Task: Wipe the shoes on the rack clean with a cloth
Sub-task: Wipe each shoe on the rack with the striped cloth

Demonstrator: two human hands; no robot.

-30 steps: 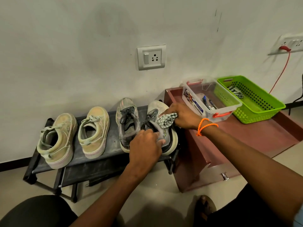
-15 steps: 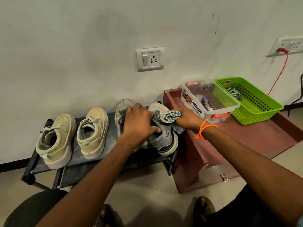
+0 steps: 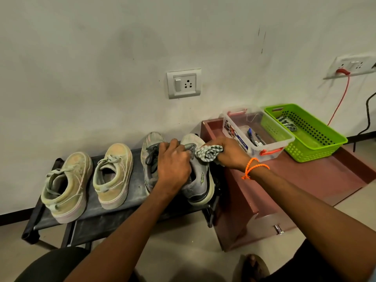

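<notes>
Several shoes stand in a row on a low black rack: two pale green sneakers on the left and two grey sneakers on the right. My left hand grips the top of the rightmost grey sneaker, covering its laces and part of the other grey sneaker. My right hand, with an orange band at the wrist, holds a checked cloth bunched against that sneaker's toe side.
A maroon cabinet stands right of the rack, bearing a clear plastic box of pens and a green basket. A wall socket sits above the shoes. A red cable hangs from a second socket at right.
My left hand moved from the heel of the rightmost grey sneaker up onto its laces and now grips it. My right hand with the cloth stayed at the shoe's toe side.
</notes>
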